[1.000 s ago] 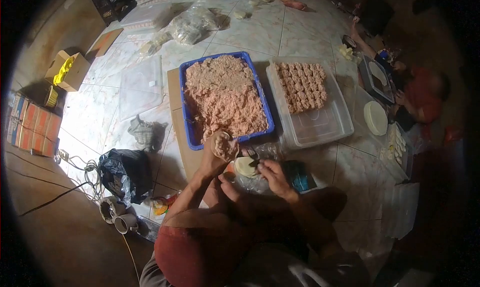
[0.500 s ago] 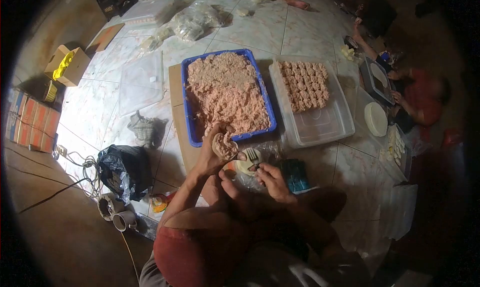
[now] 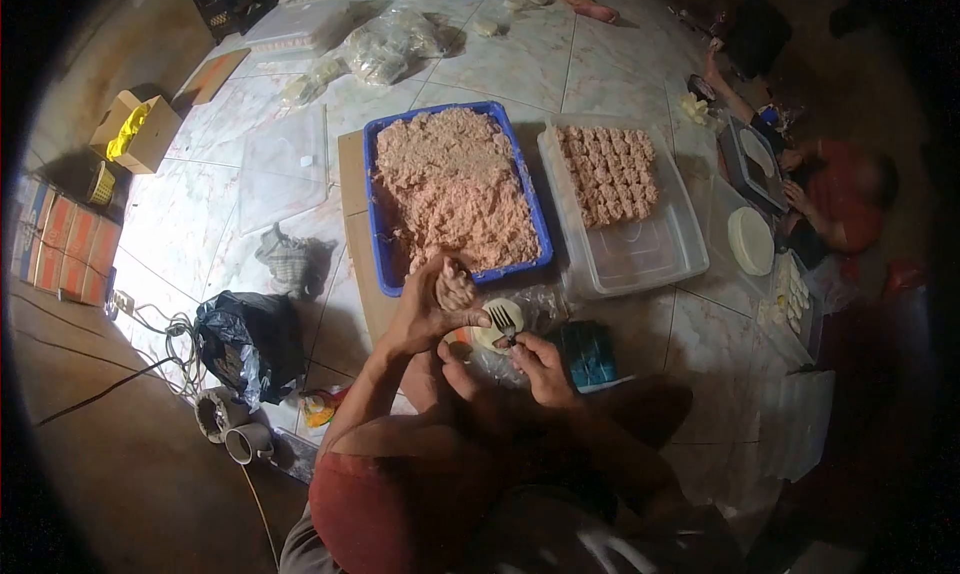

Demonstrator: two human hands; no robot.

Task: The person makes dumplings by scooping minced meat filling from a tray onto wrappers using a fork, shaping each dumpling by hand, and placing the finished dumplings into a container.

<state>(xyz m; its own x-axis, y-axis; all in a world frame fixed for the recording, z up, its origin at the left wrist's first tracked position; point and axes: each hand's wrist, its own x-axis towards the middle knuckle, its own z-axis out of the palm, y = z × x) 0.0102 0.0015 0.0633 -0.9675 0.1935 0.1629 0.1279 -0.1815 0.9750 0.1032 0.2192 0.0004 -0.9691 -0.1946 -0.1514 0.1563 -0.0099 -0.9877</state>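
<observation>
My left hand (image 3: 425,309) is curled round a filled wrapper (image 3: 456,292) with pink filling showing, at the near edge of the blue tray (image 3: 549,236). That tray holds a large heap of pink minced filling (image 3: 455,189). In my right hand (image 3: 543,366) is a fork (image 3: 504,324), its tines up, over a stack of pale round wrappers (image 3: 490,336). Right of the blue tray, a clear plastic container (image 3: 640,259) holds rows of filled pieces (image 3: 610,172) at its far end.
A black plastic bag (image 3: 250,346), a grey cloth (image 3: 284,259) and a clear lid (image 3: 283,169) lie to the left. Plastic bags (image 3: 385,49) lie beyond. At the right, a person in red (image 3: 850,196) sits by a dark tray and round wrappers (image 3: 750,241).
The fork has swung into view with tines up beside my left hand. My left fingers have closed further round the wrapper, whose filling was more exposed before.
</observation>
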